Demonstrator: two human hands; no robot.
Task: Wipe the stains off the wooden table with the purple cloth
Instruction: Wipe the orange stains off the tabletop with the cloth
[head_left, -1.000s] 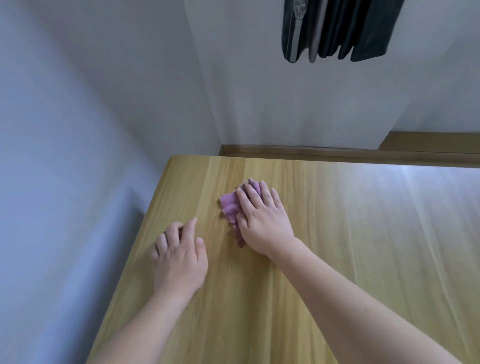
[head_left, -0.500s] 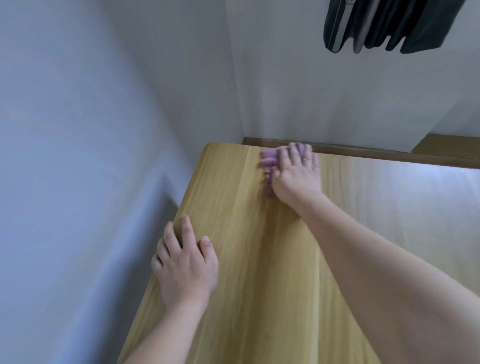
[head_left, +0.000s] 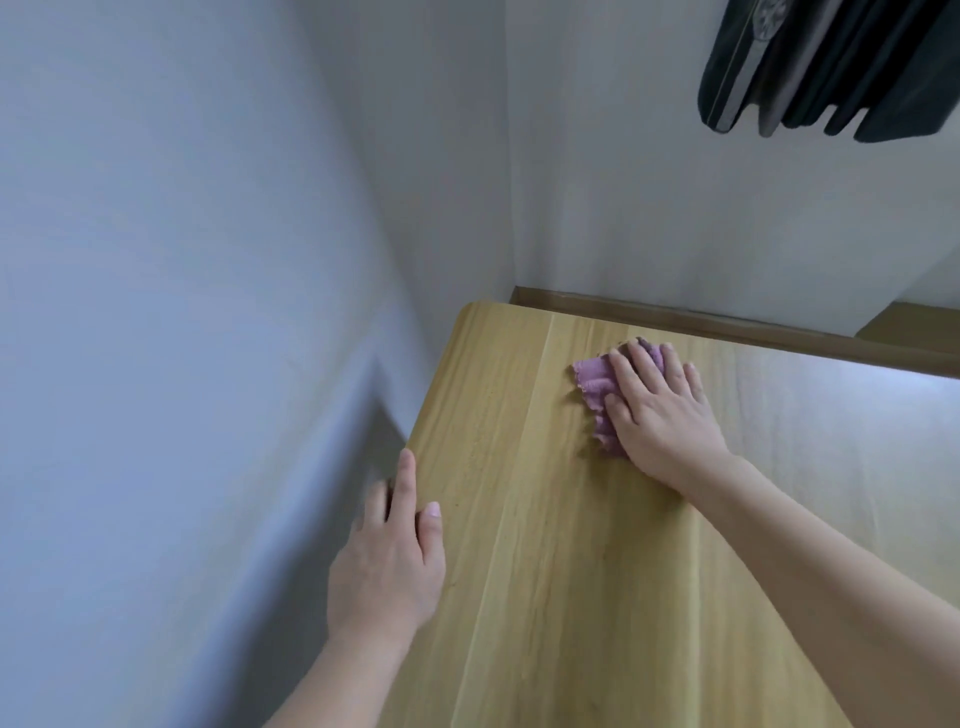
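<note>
Head view shows me the wooden table (head_left: 597, 571) first, no stain I can make out. My right hand (head_left: 662, 415) presses the purple cloth (head_left: 595, 382) flat near the far left corner, fingers straight. My left hand (head_left: 387, 561) rests open on the left edge. Mid-wipe, I judge; next stroke needs firm pressure.

Purple cloth (head_left: 594, 383) mostly under right hand (head_left: 658, 411) (stains indiscernible).
</note>
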